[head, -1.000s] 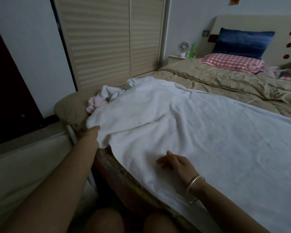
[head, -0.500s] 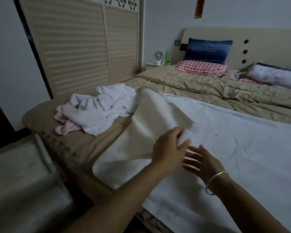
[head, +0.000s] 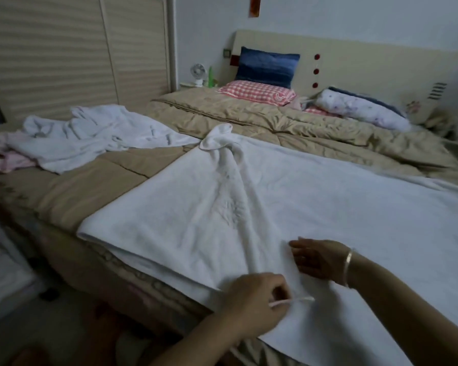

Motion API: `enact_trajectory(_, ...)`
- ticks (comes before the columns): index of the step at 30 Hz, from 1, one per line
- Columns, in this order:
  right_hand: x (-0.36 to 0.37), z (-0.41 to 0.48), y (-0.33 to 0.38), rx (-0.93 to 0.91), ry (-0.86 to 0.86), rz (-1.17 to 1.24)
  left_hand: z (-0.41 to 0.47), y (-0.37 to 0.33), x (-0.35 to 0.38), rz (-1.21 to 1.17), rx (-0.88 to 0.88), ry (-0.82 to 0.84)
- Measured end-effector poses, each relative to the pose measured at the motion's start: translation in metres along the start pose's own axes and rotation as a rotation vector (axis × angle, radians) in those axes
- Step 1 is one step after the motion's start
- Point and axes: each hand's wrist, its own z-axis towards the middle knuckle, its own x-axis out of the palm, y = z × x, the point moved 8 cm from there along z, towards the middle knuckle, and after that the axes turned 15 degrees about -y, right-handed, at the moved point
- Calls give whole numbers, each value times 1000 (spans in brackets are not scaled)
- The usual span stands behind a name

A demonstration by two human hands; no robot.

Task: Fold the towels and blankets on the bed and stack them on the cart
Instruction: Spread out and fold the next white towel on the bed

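head view. across the foot of the bed [head: 72, 186], spread over the tan quilt [head: 288, 133]: the large white towel [head: 354, 207], long axis running left to right, right end out past the frame edge. left end already turned over onto itself, fold line slanting from the near bed edge up and away to a bunched far corner [head: 220, 137]. from that corner down to the hands, a raised ridge of cloth, so not lying square.

left hand [head: 254, 305] at the near hem, thumb and fingers pressed together on a thin strip of the towel's edge, lifting it just clear of the layer below. right hand [head: 319, 260], bracelet [head: 349, 268] at the wrist, just beyond it and to the right, lying on the towel with fingers loosely bent, no cloth seen caught in them.

for the coming move, by judgement: grip on the near side, at the near end of the ridge. all the unfolded length off to the right of the grip. the bunched corner straight ahead, well apart from both hands. likely called for: drawing the pinched hem rightward along the long axis, or first reaching across to square the far corner. left hand nearer the hem, right hand nearer the open stretch.

well apart, at the far left of the bed: a crumpled heap of white towels [head: 95, 136] with a pink one [head: 8, 165] beside it, not yet folded. no cart made out for certain.
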Motion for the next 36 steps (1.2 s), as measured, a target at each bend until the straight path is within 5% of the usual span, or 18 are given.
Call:
enact_trajectory(7,50,11,22,-86,-19,-62,-16,-2,2,131,-10,-203)
enact_trajectory(12,33,7,55,-393,-107,-41,-10,-12,0,179,30,-287)
enact_trajectory(18,-75,14,43,-468,-319,20,4,-78,24,58,135,-332)
enact_trajectory(30,-388,-39,-65,-389,-551,-59,-23,-315,223,-199,386,-105)
enact_trajectory(36,-477,-66,-120,-377,-646,-183,-47,-382,294,-55,454,-38)
